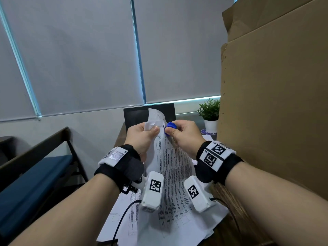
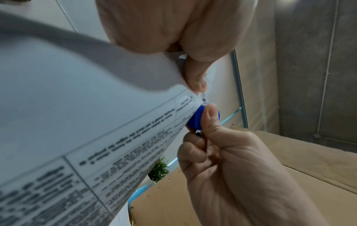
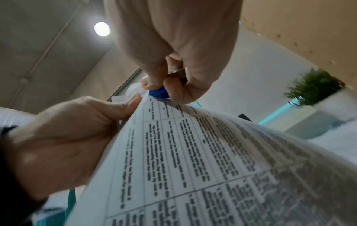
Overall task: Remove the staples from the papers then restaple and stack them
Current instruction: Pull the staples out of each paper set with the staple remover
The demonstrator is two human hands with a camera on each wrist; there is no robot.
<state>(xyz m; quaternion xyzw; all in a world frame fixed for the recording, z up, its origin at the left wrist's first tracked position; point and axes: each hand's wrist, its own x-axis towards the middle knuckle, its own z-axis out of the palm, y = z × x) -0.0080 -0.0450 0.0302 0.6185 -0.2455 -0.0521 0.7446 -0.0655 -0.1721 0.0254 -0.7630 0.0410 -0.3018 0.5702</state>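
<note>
Staple removal under way on a lifted set of papers; restapling and stacking not yet done.

Loose sheets (image 1: 124, 221) lie on the worktop (image 1: 229, 233); the papers (image 1: 170, 167) are held up, left hand (image 1: 142, 137) pinching the top corner, right hand (image 1: 184, 135) squeezing a blue staple remover (image 1: 170, 126) at that corner.

Matt white printed paper sheets (image 1: 170, 167), glossy blue plastic staple remover (image 1: 170, 128), rough brown cardboard (image 1: 273, 103)
</note>
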